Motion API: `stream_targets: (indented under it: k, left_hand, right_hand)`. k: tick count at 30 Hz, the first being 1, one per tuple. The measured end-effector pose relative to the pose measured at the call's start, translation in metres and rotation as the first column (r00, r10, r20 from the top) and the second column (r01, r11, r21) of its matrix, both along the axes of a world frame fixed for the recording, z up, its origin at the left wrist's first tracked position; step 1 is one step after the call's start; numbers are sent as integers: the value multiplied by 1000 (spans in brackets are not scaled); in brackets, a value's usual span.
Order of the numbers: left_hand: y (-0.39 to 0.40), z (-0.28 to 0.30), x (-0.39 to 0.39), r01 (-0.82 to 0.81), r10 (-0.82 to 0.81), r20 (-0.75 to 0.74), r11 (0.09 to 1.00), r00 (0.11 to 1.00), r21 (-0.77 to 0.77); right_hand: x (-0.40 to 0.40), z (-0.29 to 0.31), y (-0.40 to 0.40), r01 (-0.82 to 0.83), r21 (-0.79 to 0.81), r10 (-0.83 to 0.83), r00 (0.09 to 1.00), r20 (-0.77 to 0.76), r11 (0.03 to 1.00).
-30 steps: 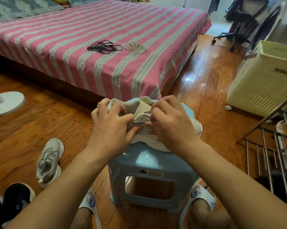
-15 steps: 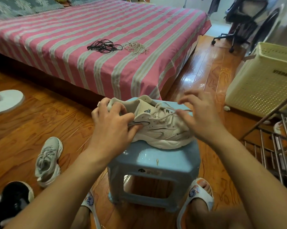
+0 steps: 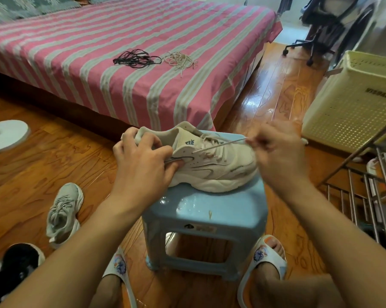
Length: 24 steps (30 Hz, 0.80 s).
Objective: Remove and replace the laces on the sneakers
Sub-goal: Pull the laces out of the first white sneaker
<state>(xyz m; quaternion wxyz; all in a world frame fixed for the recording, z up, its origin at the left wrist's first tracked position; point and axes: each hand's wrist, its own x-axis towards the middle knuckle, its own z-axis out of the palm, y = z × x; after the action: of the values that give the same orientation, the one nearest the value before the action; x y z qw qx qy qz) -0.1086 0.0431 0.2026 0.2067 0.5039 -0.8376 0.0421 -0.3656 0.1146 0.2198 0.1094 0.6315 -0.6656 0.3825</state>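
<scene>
Beside the striped bed (image 3: 143,70), a beige sneaker (image 3: 212,165) sat on a blue stool (image 3: 210,210). Left hand (image 3: 143,163) gripped its heel; right hand (image 3: 278,156) pinched a taut lace (image 3: 218,146).

— What's lying around the room?

— A bed (image 3: 98,52) is taking up the far side, wearing a pink striped sheet. A white fan base (image 3: 7,135) is sitting on the wood floor (image 3: 43,156) at the left.

— And on the right?

— A cream basket (image 3: 356,103) is standing near a metal rack (image 3: 365,196). An office chair (image 3: 321,25) is showing behind them.

— Anything close by?

— A blue stool (image 3: 210,218) is standing between two white slippers (image 3: 265,263).
</scene>
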Motion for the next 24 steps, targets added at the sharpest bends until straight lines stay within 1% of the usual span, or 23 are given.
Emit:
stream_targets:
  k: [1,2,3,4,5,6,7,8,9,10,11,12,14,15,16,18,20,21,23,24]
  left_hand:
    - [0,0,0,-7,7,3,1000,1000,-4]
    - [-1,0,1,-13,13,3,1000,1000,-6]
    - [-2,-1,2,-24,24,-12,1000,1000,-6]
    - [-4,-1,4,-40,40,-42,999,998,0]
    - [-5,-1,7,-52,53,-76,999,996,16]
    - [-7,-1,10,-50,53,-99,998,994,30]
    - [-8,-1,12,-34,37,-103,999,994,34]
    - [-7,-2,13,-8,10,-97,1000,995,23]
    - [-7,-2,13,18,-17,-94,1000,995,10]
    - [-7,-4,12,40,-40,-101,999,994,-2]
    - [-7,-5,12,58,-59,-113,998,992,-12]
    - [-7,-6,13,79,-81,-126,997,989,-22]
    - [-6,-7,17,139,-142,-132,990,981,-33]
    - [-5,-7,18,171,-176,-122,984,977,-43]
    - [-3,-6,18,197,-204,-105,978,973,-71]
    - [0,-4,18,228,-242,-74,961,967,-159]
    - [2,-5,18,238,-258,-63,944,964,-230]
    - [3,-5,19,233,-256,-62,941,965,-246]
    - [3,-5,21,212,-236,-64,941,970,-263]
    - [3,-5,22,196,-220,-62,944,974,-267]
  right_hand:
    - [-17,1,5,114,27,-116,987,109,993]
    - [-36,-1,9,244,57,-251,946,204,968]
    - [-53,0,13,390,93,-400,874,275,916]
    - [-70,1,16,515,128,-528,792,307,847]
    - [-80,3,20,560,164,-581,751,313,812]
    - [-86,4,22,510,199,-548,781,301,837]
    - [-82,5,22,385,247,-446,846,291,890]
    - [-70,6,20,225,315,-314,910,270,922]
    - [-51,8,19,75,390,-178,956,235,918]
    - [-34,9,16,-26,432,-63,980,191,902]
    - [-19,10,12,-84,418,20,988,155,905]
    - [-9,12,7,-104,351,57,988,142,931]
    - [1,16,-4,-124,190,85,976,201,974]
    - [4,16,-10,-145,161,109,971,213,976]
    - [9,15,-15,-165,169,131,972,196,972]
    - [19,10,-23,-222,260,190,972,141,940]
    - [27,10,-26,-277,314,241,959,151,908]
    - [30,13,-25,-273,308,238,960,146,912]
    - [35,24,-18,-143,277,139,990,35,950]
    - [39,32,-11,-104,303,110,994,-4,947]
